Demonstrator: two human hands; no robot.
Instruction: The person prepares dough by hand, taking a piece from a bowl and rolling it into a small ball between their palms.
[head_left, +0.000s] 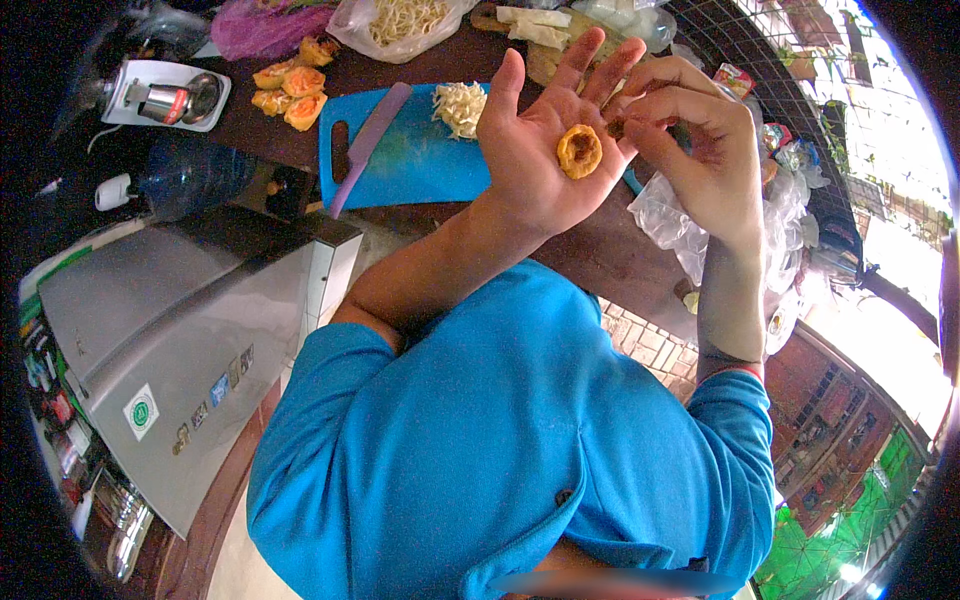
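Note:
My left hand (536, 161) is turned palm up with its fingers spread. On the palm rests a small, round, hollowed piece of what looks like fried tofu (579, 151), golden at the rim and brown inside. Close by the left fingers, my right hand (690, 142) pinches a small dark brown morsel (616, 129) between thumb and fingertips. Below my left hand lies a blue cutting board (420, 176). It bears a purple knife (369, 146) set aslant and a heap of chopped bean sprouts (459, 109), partly near my left thumb.
Several stuffed golden pieces (300, 88) are grouped left of the board. Behind them sit a purple plastic bag (262, 28) and a bag of bean sprouts (405, 22). Clear plastic bags (671, 217) crowd the right side. A grey refrigerator (187, 360) stands at my left.

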